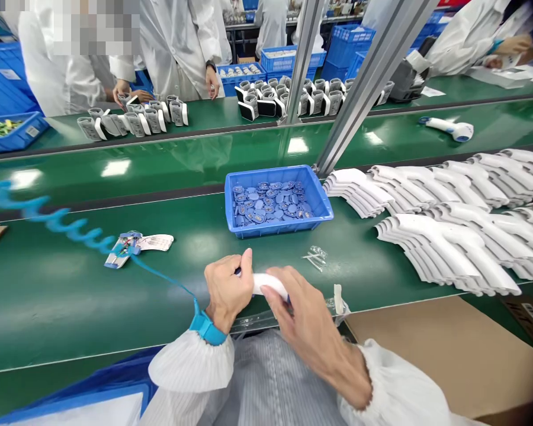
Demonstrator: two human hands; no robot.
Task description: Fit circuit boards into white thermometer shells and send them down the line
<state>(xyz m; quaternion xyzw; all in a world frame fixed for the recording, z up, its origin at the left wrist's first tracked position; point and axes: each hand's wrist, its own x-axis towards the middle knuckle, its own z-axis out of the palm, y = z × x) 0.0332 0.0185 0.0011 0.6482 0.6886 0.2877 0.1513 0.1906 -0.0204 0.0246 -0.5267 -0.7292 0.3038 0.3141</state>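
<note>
"Which step do we have in hand?"

"We judge it is adjusting the white curved piece [269, 282], above the tabletop [71, 319] near its front edge. Our left grip [228, 288] is clamped on one end, our right grip [302, 313] on the other."

"And the next move?"

"Probably it calls for steady pressure from both."

"How many do we count?"

"One piece held, one opened assembly [131, 247], one blue tray [284, 227]; the discs [270, 201] and stacked shells [453, 242] overlap too much for counting."
</note>
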